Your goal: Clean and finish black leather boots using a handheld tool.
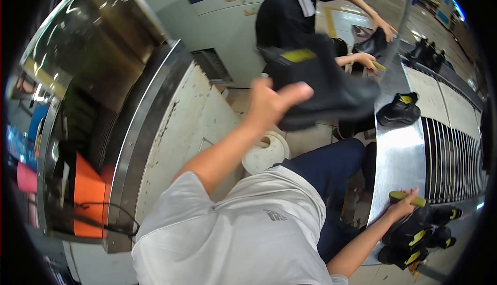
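A black ankle boot (331, 86) with a yellow-green patch at its collar is raised in front of me, blurred by motion. My left hand (272, 104) grips it by the shaft, thumb on the near side. Low on the right, above the metal bench, my right hand (404, 207) is closed on an olive-yellow oblong piece (401, 198), which could be a brush handle; its underside is hidden. Several black boots (414, 233) with yellow-green patches stand close beside that hand. Farther along the bench edge sits another black boot (404, 110).
A co-worker in a dark shirt (282, 18) handles a black boot (375, 44) across from me. Metal rollers (450, 150) run beside the bench's steel ledge (396, 161). At left stands a metal-edged machine (140, 114) with an orange panel (88, 197). A white round bucket (266, 155) stands below.
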The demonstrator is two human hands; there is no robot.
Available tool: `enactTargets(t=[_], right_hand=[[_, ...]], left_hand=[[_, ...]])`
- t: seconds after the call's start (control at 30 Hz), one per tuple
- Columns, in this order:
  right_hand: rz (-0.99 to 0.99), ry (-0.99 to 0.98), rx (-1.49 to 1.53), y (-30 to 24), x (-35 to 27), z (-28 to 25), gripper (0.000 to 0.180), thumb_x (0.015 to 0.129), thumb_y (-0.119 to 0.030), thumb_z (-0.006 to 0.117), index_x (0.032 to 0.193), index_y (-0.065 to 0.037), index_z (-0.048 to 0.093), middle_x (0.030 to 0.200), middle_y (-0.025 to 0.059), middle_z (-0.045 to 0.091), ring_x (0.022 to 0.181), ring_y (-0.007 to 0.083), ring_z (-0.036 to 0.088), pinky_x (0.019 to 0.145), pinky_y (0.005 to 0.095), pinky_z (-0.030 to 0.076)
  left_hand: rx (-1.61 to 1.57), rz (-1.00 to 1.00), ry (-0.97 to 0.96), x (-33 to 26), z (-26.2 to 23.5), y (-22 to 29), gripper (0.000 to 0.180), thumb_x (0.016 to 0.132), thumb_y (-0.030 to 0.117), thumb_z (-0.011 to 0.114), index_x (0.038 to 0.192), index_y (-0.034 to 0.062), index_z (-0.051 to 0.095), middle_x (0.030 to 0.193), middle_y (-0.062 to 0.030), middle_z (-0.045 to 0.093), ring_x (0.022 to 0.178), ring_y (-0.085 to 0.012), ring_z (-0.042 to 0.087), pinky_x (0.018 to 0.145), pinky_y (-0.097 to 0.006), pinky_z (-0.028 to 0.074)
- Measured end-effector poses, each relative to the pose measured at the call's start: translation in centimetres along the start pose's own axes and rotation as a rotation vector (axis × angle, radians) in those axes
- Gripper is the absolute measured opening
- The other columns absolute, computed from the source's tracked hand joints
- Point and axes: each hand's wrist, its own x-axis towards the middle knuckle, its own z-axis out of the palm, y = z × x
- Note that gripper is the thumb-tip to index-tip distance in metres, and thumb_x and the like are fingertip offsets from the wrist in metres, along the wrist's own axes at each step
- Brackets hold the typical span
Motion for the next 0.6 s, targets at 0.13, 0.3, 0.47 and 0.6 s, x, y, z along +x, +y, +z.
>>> enactTargets(t=[0.13,0.3,0.47,0.6], right_hand=[[-0.015,0.009,-0.017,0.0,0.1,0.6,0.053,0.098,-0.042,0.073,0.112,0.009,0.07,0.081,0.0089,0.065,0.076,0.0192,0.063,0.076,0.0342,0.055],[-0.018,-0.012,0.003,0.2,0.1,0.3,0.056,0.098,-0.043,0.073,0.113,0.012,0.07,0.08,0.0088,0.065,0.076,0.019,0.062,0.077,0.0335,0.055],[-0.013,0.007,0.009,-0.2,-0.5,0.4,0.056,0.099,-0.043,0.072,0.111,0.011,0.071,0.079,0.0088,0.065,0.075,0.0184,0.061,0.079,0.0337,0.054],[-0.036,0.008,-0.062,-1.7,-1.0,-0.1,0.054,0.102,-0.042,0.069,0.115,0.01,0.067,0.079,0.0076,0.061,0.074,0.0176,0.059,0.075,0.0319,0.052]], left_hand=[[0.1,0.446,0.714,-0.6,-11.2,7.1,0.05,0.072,0.031,0.094,0.089,-0.0079,0.069,0.09,-0.0096,0.07,0.08,-0.0179,0.065,0.082,-0.032,0.053],[0.43,0.704,1.384,-3.0,-27.1,11.0,0.048,0.071,0.017,0.094,0.1,-0.0128,0.071,0.104,-0.0155,0.075,0.088,-0.0214,0.068,0.086,-0.033,0.054],[0.567,0.11,1.631,-5.1,-43.2,11.8,0.062,0.066,0.023,0.096,0.113,-0.0107,0.072,0.118,-0.0175,0.074,0.107,-0.0295,0.069,0.102,-0.042,0.05],[0.359,-0.211,1.302,-6.5,-56.9,7.8,0.083,0.065,0.028,0.098,0.133,-0.006,0.064,0.139,-0.0176,0.065,0.125,-0.0339,0.062,0.109,-0.045,0.046]])
